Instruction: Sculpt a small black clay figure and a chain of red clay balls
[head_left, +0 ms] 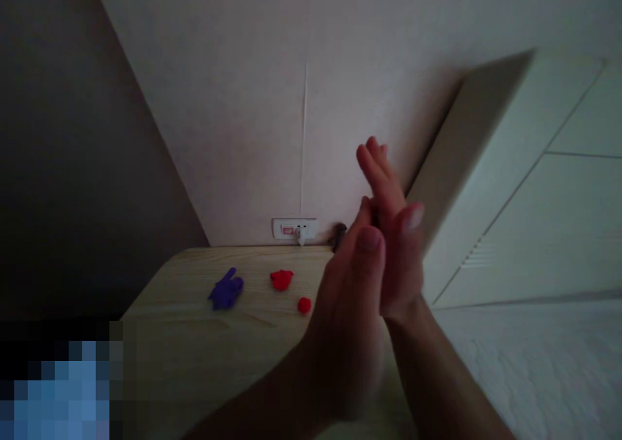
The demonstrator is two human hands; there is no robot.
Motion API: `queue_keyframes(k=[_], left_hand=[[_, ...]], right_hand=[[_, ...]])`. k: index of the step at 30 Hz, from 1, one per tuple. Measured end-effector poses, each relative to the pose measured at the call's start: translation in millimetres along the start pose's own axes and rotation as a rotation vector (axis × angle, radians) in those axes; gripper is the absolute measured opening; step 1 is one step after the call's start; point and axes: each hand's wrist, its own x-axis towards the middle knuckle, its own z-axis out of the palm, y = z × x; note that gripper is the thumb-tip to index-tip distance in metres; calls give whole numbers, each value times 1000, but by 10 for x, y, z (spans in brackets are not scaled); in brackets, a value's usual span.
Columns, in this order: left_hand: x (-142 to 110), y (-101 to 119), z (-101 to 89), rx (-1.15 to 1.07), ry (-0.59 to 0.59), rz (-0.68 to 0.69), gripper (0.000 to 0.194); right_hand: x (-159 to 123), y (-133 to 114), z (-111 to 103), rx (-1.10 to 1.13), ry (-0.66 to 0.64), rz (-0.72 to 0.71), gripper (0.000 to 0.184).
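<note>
Palm to palm, my left hand (347,310) and my right hand (403,252) are closed against each other above the right part of the wooden tabletop (184,362). My right fingers reach up past the left ones, and both thumbs face me. Anything between the palms is hidden. On the tabletop left of my hands lie a small round red lump (304,305), a wider red lump with pointed sides (281,279) and a purple lump with a strip sticking up (226,291). All three look like modelling clay.
A wall socket (294,229) with a white plug sits just above the table's back edge. Partly behind my hands is a small dark object (339,236). A pale panelled headboard or cabinet (525,200) stands at right, beside a white quilted surface (549,369).
</note>
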Motion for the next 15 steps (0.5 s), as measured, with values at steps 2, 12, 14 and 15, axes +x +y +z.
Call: queue_keyframes(k=[2, 12, 14, 15], left_hand=[[63, 103, -86, -37, 56, 11, 50], [255, 371, -267, 62, 324, 42, 72], [168, 186, -192, 88, 194, 43, 57], [117, 101, -148, 123, 104, 70, 53]], right_hand=[[-55, -3, 128, -15, -73, -44, 65], [-214, -383, 341, 171, -276, -41, 79], [-160, -316, 226, 178, -147, 20, 69], [-125, -269, 165, 192, -103, 53, 64]])
